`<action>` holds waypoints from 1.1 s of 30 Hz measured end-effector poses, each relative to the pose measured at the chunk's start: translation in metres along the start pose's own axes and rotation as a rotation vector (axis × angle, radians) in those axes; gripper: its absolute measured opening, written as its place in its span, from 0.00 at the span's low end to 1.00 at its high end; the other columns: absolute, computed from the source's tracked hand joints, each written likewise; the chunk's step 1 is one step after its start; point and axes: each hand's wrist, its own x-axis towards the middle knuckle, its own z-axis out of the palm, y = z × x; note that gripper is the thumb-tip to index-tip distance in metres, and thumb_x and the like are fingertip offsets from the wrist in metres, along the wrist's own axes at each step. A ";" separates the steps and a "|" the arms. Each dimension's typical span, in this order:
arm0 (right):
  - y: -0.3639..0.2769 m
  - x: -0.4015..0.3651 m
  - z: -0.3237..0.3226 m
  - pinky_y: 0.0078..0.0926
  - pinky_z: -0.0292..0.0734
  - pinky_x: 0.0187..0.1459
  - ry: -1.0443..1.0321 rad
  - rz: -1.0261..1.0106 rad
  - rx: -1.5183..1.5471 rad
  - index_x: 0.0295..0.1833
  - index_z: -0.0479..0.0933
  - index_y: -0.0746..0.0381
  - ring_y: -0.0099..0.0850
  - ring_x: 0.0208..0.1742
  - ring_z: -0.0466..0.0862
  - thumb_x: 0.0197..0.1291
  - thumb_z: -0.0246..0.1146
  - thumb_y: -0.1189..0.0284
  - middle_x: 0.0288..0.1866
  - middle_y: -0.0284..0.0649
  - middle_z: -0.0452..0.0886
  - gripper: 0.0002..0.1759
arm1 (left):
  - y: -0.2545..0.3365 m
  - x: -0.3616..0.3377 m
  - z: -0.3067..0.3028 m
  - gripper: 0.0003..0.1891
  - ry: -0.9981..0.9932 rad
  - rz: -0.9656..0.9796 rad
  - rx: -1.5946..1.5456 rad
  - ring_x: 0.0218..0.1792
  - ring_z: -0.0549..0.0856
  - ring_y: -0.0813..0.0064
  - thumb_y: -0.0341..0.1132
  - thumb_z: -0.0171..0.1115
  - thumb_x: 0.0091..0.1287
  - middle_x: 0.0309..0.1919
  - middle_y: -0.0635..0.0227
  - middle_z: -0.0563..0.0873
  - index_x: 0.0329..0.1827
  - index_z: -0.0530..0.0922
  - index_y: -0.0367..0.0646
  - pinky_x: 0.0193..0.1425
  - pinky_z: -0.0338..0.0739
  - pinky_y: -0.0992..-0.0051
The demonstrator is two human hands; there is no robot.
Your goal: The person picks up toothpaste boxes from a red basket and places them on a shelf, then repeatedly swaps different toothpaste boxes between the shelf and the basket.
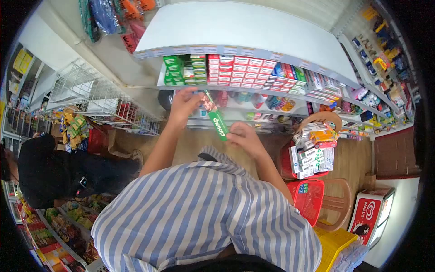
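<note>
Between my hands, in front of the shelf, is a long green toothpaste box [217,121] with white lettering and a picture toward its upper end. My left hand [183,106] pinches its upper end. At the lower end, the fingers of my right hand [244,138] close on the corner. Just beyond the box, stacks of green boxes [173,71] and red-and-white boxes [242,71] fill the shelf. Bottles [259,99] stand on the level below, partly hidden by my hands and the box.
On the right, a red basket [324,199] sits by a brown plastic chair [346,199]. Behind it, toothpaste boxes [310,156] are piled high. A white wire rack [97,95] stands left. A person in dark clothes [45,167] is at the left edge.
</note>
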 end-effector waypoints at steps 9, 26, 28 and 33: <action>-0.004 0.082 0.098 0.22 0.79 0.41 -0.133 -0.056 0.179 0.51 0.69 0.61 0.29 0.43 0.85 0.62 0.65 0.76 0.44 0.45 0.83 0.15 | 0.023 0.023 -0.088 0.17 0.282 0.224 -0.107 0.32 0.81 0.83 0.33 0.69 0.62 0.35 0.63 0.86 0.48 0.76 0.31 0.36 0.74 0.84; 0.008 0.184 0.152 0.25 0.82 0.45 0.099 -0.026 0.272 0.48 0.72 0.62 0.33 0.44 0.86 0.59 0.68 0.75 0.44 0.43 0.83 0.14 | 0.007 0.063 -0.126 0.17 0.255 0.211 0.016 0.39 0.83 0.80 0.30 0.68 0.61 0.39 0.62 0.86 0.50 0.80 0.30 0.45 0.76 0.81; 0.008 0.186 0.155 0.26 0.82 0.45 0.139 -0.009 0.281 0.47 0.72 0.62 0.33 0.44 0.86 0.59 0.68 0.74 0.44 0.43 0.83 0.14 | 0.006 0.067 -0.127 0.16 0.244 0.212 0.032 0.37 0.81 0.82 0.30 0.67 0.62 0.39 0.65 0.86 0.51 0.81 0.31 0.42 0.75 0.82; 0.011 0.193 0.159 0.24 0.83 0.44 0.165 -0.029 0.309 0.46 0.72 0.62 0.33 0.44 0.86 0.59 0.68 0.75 0.44 0.43 0.83 0.13 | 0.008 0.071 -0.130 0.17 0.222 0.223 0.099 0.35 0.80 0.84 0.32 0.65 0.64 0.39 0.68 0.86 0.53 0.81 0.31 0.39 0.74 0.84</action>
